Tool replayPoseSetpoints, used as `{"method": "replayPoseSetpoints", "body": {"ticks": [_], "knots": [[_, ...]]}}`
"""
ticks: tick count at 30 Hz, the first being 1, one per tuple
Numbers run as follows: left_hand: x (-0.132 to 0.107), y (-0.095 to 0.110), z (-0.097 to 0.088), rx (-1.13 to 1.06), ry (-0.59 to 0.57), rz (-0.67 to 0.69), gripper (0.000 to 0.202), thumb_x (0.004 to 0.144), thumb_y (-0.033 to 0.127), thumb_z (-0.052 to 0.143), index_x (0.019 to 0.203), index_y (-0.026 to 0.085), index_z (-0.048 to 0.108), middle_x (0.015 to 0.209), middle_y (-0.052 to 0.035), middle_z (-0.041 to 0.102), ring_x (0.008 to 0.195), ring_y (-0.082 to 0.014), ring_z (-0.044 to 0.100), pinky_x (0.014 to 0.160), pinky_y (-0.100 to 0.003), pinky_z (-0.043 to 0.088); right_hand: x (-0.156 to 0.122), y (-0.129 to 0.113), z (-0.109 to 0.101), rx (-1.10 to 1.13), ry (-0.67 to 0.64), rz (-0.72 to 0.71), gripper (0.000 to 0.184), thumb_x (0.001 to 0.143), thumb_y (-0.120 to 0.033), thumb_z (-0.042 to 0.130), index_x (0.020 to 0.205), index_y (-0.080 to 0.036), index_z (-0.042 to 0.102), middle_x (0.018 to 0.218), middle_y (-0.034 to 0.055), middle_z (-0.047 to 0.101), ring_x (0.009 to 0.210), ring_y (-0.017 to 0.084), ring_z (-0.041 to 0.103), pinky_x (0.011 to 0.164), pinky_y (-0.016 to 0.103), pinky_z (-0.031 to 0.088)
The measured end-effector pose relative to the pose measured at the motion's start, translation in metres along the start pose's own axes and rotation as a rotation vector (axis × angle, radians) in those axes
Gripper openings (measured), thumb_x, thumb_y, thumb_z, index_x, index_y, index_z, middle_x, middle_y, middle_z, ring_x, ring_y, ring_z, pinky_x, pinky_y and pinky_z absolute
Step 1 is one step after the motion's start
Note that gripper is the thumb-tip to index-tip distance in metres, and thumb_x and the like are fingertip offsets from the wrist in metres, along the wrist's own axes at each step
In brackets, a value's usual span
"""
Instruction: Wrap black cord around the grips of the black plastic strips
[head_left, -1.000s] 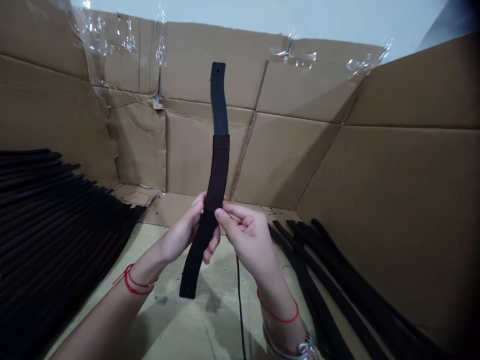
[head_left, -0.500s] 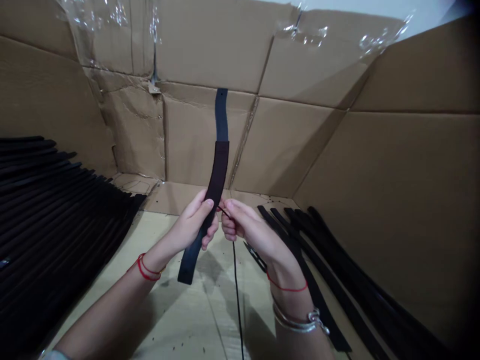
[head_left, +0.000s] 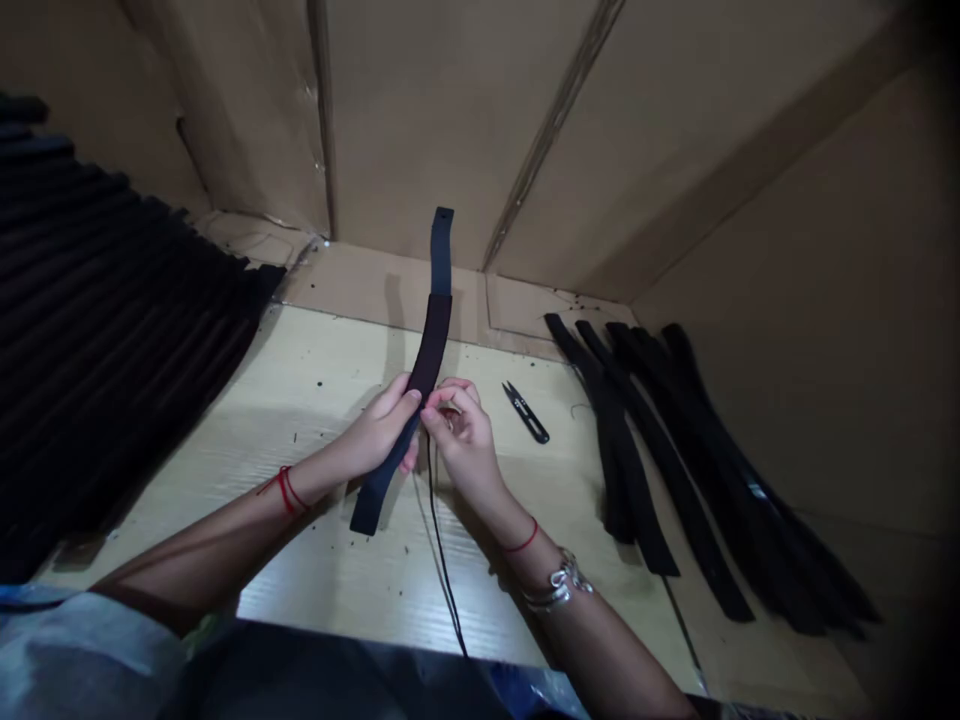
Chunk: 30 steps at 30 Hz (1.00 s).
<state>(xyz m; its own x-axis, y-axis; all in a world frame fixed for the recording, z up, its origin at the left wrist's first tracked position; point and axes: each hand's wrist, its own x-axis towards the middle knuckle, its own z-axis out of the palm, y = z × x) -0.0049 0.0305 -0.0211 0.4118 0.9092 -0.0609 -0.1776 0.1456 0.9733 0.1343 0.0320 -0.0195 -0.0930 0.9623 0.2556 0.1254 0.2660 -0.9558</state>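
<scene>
My left hand [head_left: 379,432] is closed round the middle of a long black strap [head_left: 429,350] that stands tilted over the light wooden table [head_left: 315,400]. The strap has a darker woven sleeve over its middle, and a bare end with a small hole points up toward the cardboard wall. My right hand [head_left: 459,435] pinches at the strap's edge just beside my left thumb, on a thin black thread [head_left: 442,560] that hangs down to the table's near edge. A red cord is tied on each wrist, and silver bangles sit on the right one.
Small black thread snips [head_left: 526,412] lie on the table right of my hands. Several loose black straps [head_left: 660,470] lie at the right. A big stack of black straps [head_left: 97,320] fills the left. Cardboard walls [head_left: 465,120] close in the back and right.
The view has tipped down, so more of the table shows and the snips have come into sight. Both hands and the strap have lowered toward the table; my right hand has taken the thread.
</scene>
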Motion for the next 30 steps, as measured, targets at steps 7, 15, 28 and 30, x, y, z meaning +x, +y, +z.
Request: {"method": "replayPoseSetpoints", "body": {"ticks": [7,15,28,30], "knots": [[-0.003,-0.001,0.002,-0.002,0.013,-0.047,0.019,0.100,0.037,0.038,0.099,0.019,0.038,0.058,0.0048,0.054,0.036,-0.0098,0.049,0.032,-0.016,0.042,-0.015,-0.004,0.011,0.083,0.038,0.138,0.023,0.086,-0.042,0.059,0.082,-0.020,0.051,0.106,0.0057,0.041,0.062,0.011,0.054,0.050,0.029,0.050],[-0.006,-0.001,-0.001,0.072,0.066,-0.036,0.012,0.103,0.030,0.034,0.100,0.019,0.038,0.062,0.0042,0.052,0.036,-0.0073,0.045,0.032,-0.014,0.040,0.014,0.017,-0.066,-1.158,0.264,0.193,0.043,0.084,-0.031,0.058,0.120,-0.006,0.052,0.124,0.0289,0.046,0.119,0.045,0.039,0.091,0.063,0.036],[-0.006,0.002,-0.002,0.111,0.137,0.026,0.014,0.103,0.031,0.035,0.099,0.019,0.039,0.062,0.0051,0.051,0.037,-0.0071,0.045,0.033,-0.015,0.039,0.011,0.012,-0.060,-0.615,0.056,0.187,0.017,0.094,-0.025,0.038,0.111,-0.023,0.034,0.072,-0.0024,0.055,0.054,0.014,0.048,0.054,0.026,0.038],[-0.005,0.001,-0.001,0.125,0.162,0.026,0.015,0.103,0.032,0.036,0.099,0.019,0.040,0.061,0.0052,0.051,0.036,-0.0071,0.045,0.033,-0.014,0.039,0.000,0.000,-0.042,-0.300,-0.010,0.098,0.026,0.094,-0.026,0.042,0.117,-0.026,0.030,0.063,-0.0080,0.047,0.048,0.012,0.040,0.051,0.024,0.033]]}}
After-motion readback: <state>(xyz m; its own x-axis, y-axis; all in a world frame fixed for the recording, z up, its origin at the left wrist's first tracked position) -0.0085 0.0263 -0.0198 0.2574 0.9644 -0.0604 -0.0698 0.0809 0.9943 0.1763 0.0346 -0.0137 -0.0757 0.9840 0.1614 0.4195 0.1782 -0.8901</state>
